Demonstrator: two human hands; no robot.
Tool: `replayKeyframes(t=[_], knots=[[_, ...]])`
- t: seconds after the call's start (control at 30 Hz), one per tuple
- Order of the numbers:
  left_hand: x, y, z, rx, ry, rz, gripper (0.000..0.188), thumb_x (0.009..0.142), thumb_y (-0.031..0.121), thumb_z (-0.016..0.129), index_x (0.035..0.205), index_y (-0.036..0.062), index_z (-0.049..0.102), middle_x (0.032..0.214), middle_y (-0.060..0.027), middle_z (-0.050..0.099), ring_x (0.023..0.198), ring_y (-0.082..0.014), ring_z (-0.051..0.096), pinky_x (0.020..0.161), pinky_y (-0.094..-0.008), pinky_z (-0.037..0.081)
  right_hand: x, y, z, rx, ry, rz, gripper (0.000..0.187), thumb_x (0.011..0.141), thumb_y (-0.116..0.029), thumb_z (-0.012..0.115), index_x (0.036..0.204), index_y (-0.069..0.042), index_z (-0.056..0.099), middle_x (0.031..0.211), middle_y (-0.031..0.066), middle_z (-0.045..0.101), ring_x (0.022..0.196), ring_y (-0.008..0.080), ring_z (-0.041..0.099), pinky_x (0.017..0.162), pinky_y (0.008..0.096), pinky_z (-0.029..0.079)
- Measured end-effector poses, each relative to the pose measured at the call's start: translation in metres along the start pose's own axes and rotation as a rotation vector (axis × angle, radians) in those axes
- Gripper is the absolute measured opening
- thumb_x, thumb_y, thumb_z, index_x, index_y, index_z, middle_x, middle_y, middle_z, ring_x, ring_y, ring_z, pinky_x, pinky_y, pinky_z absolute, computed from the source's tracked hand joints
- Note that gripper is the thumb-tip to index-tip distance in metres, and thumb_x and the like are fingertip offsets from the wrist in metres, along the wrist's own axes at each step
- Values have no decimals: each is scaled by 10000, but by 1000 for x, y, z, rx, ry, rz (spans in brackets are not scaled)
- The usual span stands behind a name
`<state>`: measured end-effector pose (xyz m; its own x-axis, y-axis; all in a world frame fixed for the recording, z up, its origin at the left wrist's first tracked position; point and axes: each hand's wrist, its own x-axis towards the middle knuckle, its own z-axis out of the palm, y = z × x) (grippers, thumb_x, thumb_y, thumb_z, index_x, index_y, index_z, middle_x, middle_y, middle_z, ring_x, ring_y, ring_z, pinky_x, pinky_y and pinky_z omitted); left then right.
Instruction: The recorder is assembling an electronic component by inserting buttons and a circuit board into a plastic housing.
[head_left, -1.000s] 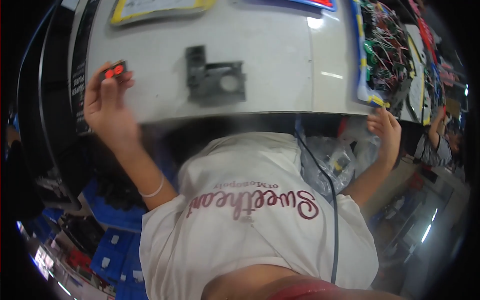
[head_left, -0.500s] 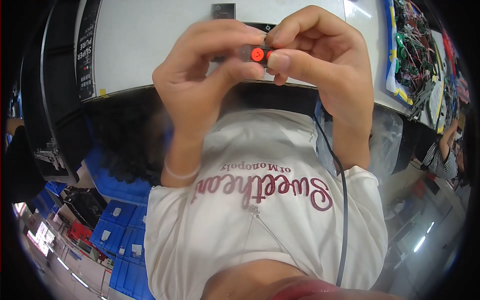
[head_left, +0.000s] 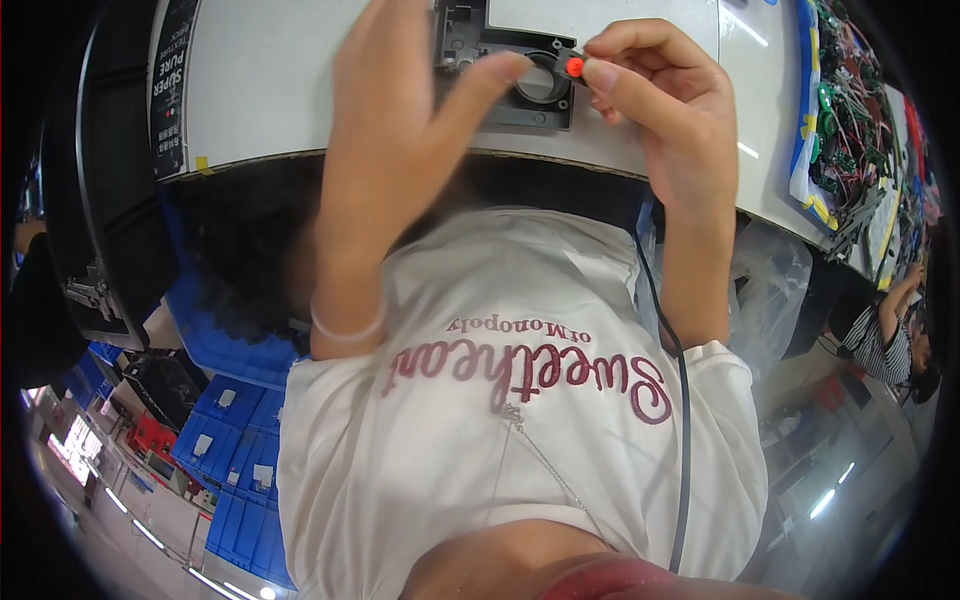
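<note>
Between thumb and fingertips, my right hand (head_left: 672, 105) pinches a small dark plastic piece with a red button (head_left: 575, 67) on its face. Just beyond its fingertips, and partly behind the piece, a dark grey plastic housing (head_left: 548, 116) with a round opening lies on the white table. My left hand (head_left: 395, 125) is blurred over the housing's left part. Its thumb stretches away from the fingers toward the round opening, and the fingertips run out at the top edge. Nothing shows in that hand.
The white table (head_left: 255, 90) ends at a front edge close to my body. At the right lies a tray (head_left: 808, 120) of circuit boards and wires. Blue bins (head_left: 235, 450) stand low at the left. A black cable (head_left: 684, 420) hangs down my front. Another person (head_left: 880, 330) sits far right.
My left hand has let go of the small piece and moved up and left, its thumb spreading. My right hand has carried the piece right and slightly up. The housing now shows more.
</note>
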<state>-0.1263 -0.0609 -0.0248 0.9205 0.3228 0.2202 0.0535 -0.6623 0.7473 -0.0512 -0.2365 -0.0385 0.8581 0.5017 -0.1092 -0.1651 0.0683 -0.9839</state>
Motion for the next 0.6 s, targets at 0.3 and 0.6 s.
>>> replayKeyframes(t=[0.3, 0.6], knots=[[-7, 12, -3, 119, -69, 46, 464, 784, 250, 739, 1131, 6, 551, 1138, -96, 504, 998, -206, 519, 839, -317, 432, -13, -2, -16, 124, 95, -64, 139, 824, -12, 599, 952, 41, 600, 771, 92, 592, 631, 110, 518, 570, 212, 382], [-18, -13, 8, -1007, 271, -23, 301, 782, -38, 697, 792, 62, 413, 957, -202, 633, 854, -277, 666, 797, -362, 558, -36, -1, 15, 139, 79, -266, 188, 809, 4, 622, 982, 46, 557, 923, 133, 592, 701, 152, 585, 612, 244, 476]])
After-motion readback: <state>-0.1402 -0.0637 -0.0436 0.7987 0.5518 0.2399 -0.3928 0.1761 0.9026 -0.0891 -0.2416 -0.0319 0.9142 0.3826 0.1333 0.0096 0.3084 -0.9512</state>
